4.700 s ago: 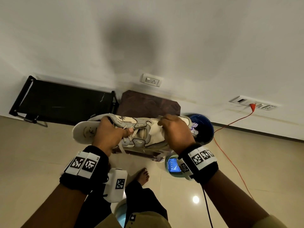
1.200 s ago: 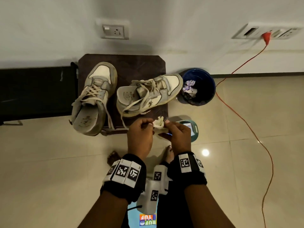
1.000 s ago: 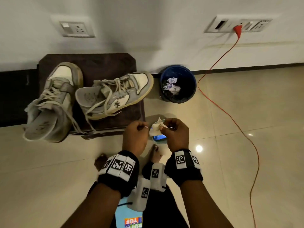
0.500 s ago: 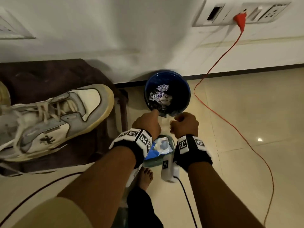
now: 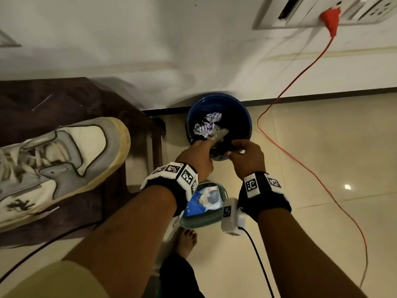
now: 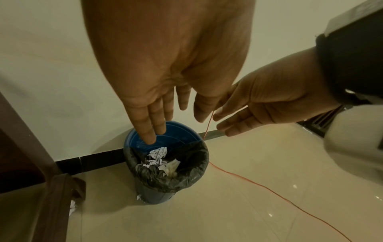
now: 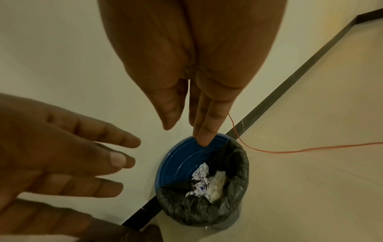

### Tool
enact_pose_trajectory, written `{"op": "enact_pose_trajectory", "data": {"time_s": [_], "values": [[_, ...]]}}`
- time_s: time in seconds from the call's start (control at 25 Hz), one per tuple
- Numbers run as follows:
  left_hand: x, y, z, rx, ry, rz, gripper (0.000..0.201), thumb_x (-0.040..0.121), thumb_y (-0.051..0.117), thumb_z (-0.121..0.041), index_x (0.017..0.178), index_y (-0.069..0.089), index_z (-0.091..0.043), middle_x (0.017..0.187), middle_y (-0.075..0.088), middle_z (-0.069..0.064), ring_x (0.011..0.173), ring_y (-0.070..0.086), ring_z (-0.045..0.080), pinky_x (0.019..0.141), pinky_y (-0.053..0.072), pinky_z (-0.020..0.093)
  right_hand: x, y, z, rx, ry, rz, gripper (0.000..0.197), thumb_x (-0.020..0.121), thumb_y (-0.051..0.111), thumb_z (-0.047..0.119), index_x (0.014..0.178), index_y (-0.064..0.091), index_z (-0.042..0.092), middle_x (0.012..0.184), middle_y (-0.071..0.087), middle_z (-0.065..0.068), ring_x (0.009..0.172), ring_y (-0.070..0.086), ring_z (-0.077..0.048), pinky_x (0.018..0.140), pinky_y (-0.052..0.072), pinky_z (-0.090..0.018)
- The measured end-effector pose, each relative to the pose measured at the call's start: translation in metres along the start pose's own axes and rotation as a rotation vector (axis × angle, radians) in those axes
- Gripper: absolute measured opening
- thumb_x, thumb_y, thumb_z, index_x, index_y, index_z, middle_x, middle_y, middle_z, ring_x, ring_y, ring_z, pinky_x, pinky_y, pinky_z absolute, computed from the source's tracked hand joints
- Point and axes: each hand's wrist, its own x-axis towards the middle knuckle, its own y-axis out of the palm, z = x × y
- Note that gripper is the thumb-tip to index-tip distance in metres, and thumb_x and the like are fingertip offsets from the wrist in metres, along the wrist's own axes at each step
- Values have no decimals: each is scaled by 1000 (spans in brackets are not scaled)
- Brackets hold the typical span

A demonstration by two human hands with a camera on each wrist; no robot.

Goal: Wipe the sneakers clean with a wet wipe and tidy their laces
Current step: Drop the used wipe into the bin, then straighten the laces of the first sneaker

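The used wet wipe (image 6: 172,165) lies crumpled inside the blue bin (image 6: 145,135), next to a ball of paper; it also shows in the right wrist view as the pale wipe (image 7: 217,185). Both hands hover just above the bin's near rim (image 5: 245,117). My left hand (image 6: 176,124) has straight, spread fingers and holds nothing. My right hand (image 7: 185,134) is likewise open and empty. One grey-and-cream sneaker (image 5: 64,160) lies on the brown stool (image 5: 64,100) at the left, its laces loose. The other sneaker is out of view.
A green basket (image 5: 206,222) with a blue wipe pack (image 5: 202,201) sits on the floor under my wrists. A red cable (image 5: 300,164) runs from the wall socket (image 5: 326,11) across the tiles at the right. My bare foot (image 5: 187,239) is below the basket.
The hands carried the wipe from beside the stool to the bin. Half a second ago they were curled over it; now the fingers are spread and the wipe lies in the bin.
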Motion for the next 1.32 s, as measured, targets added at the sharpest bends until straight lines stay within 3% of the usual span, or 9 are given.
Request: {"op": "enact_pose_trajectory", "data": {"time_s": [0.24,0.44,0.6,0.76,0.88,1.04,1.16,1.32], "values": [[-55,-2,14,31,-78,90,46,91,52,-24,135,42,-21,139,45,5,123,49,29,101,42,39,-49,25,0,-42,-38,114,26,81,66,10,106,69,11,98,72,-11,94,65,-24,84,47,-27],[-132,-31,11,-63,-113,74,39,88,54,-16,127,48,-13,128,51,11,115,54,32,94,44,40,-124,43,40,-22,-99,169,28,82,58,7,107,69,11,102,71,-12,97,65,-28,84,49,-31],[-204,-68,31,-174,-130,-20,43,83,51,-12,126,50,-15,126,53,11,114,54,31,97,44,44,-195,51,98,6,-197,156,28,85,56,3,110,68,7,108,68,-16,102,61,-31,84,43,-28],[-274,-121,55,-233,-115,-156,43,80,51,-8,123,54,-16,123,59,10,112,57,30,95,47,43,-262,64,162,15,-271,193,25,82,57,5,104,69,9,99,70,-17,93,65,-33,84,51,-40],[-311,-158,72,-280,-102,-220,44,78,51,-8,121,56,-14,120,63,10,111,59,30,92,48,41,-294,78,203,-46,-330,181,27,81,59,6,105,70,8,99,71,-16,94,65,-31,85,51,-36],[-350,-196,104,-325,-89,-278,36,84,50,-10,118,60,-16,115,66,8,107,61,28,88,49,39,-333,101,249,-43,-270,170,28,78,60,8,105,69,10,96,72,-13,92,67,-27,85,53,-39],[-358,-217,133,-341,-107,-326,32,83,50,-16,113,61,-18,115,64,9,106,61,30,85,50,40,-349,122,267,-88,-258,144,29,80,61,9,108,69,9,103,71,-13,98,64,-26,85,47,-27],[-355,-241,175,-238,-245,-330,45,85,52,-17,130,50,-15,132,52,10,118,53,32,94,47,43,-356,149,272,-161,-117,91,27,81,61,19,107,69,15,105,70,-10,101,62,-28,85,47,-31]]}}
